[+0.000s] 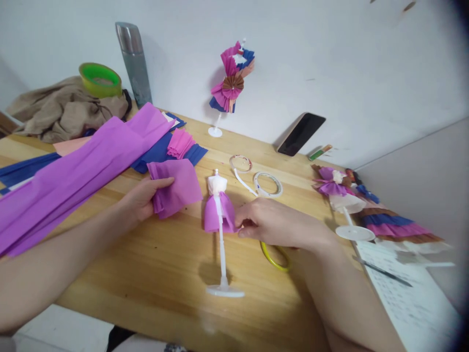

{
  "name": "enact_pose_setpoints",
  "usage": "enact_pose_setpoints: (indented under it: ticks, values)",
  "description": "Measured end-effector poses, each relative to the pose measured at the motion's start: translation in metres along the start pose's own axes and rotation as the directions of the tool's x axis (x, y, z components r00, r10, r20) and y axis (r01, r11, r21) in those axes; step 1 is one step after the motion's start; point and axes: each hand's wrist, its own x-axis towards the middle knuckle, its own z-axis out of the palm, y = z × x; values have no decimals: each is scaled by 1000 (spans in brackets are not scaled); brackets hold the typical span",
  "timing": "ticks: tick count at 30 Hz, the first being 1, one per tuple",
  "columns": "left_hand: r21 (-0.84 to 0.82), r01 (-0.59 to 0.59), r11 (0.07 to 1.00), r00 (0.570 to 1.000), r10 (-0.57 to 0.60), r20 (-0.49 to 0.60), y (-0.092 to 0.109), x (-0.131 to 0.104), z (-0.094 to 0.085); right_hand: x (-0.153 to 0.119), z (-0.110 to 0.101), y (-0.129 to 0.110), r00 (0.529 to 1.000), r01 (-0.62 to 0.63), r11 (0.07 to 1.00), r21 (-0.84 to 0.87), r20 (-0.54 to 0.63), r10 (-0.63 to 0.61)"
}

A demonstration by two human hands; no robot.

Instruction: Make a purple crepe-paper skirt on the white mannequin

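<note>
My left hand (144, 198) pinches a folded piece of purple crepe paper (178, 188) over the table, left of a small white mannequin (217, 184) on a stand. The mannequin wears a white top and a short purple paper skirt (211, 215), with a white strip down its middle. My right hand (256, 220) is closed at the skirt's right edge, with thumb and index finger pressed against the purple paper. Yellow-handled scissors (275, 266) lie partly hidden beneath my right hand.
Long purple paper (88, 168) and blue paper (152, 154) cover the left. Tape rolls (280, 188) lie behind the mannequin. Dressed mannequins stand at the back (232, 83) and right (333, 183). A phone (301, 134) leans on the wall; a bottle (136, 73) stands back left.
</note>
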Motion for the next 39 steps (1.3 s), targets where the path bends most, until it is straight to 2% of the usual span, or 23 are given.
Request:
enact_pose_setpoints:
  ticks: [5,11,17,23,26,29,31,36,39]
  values:
    - [19,11,1000,1000,-11,17,0,-1,0,9,9,-7,993,107,994,22,-43,-106]
    - [34,-1,999,1000,0,16,-1,0,-1,5,5,-4,987,161,985,58,-5,-161]
    - [58,-11,998,1000,9,25,-2,0,-1,-4,-5,1,990,141,982,123,-15,-140]
    - [68,-23,997,1000,23,-3,-2,0,1,-9,-7,7,992,95,994,46,-84,-91]
    - [70,-24,997,999,26,-20,-1,-2,3,-9,-6,8,997,71,997,45,-39,-69]
    - [67,-31,997,999,33,-24,0,-3,4,-8,-7,5,993,101,988,120,46,-107]
    - [72,-35,997,999,37,-19,0,-4,5,-11,-9,4,991,116,981,156,51,-125]
    - [247,-52,968,999,49,15,5,-4,1,-26,-19,8,996,27,991,129,-93,-15]
    - [392,-80,917,997,69,42,12,0,-5,-31,-21,15,993,-67,994,91,-90,75]
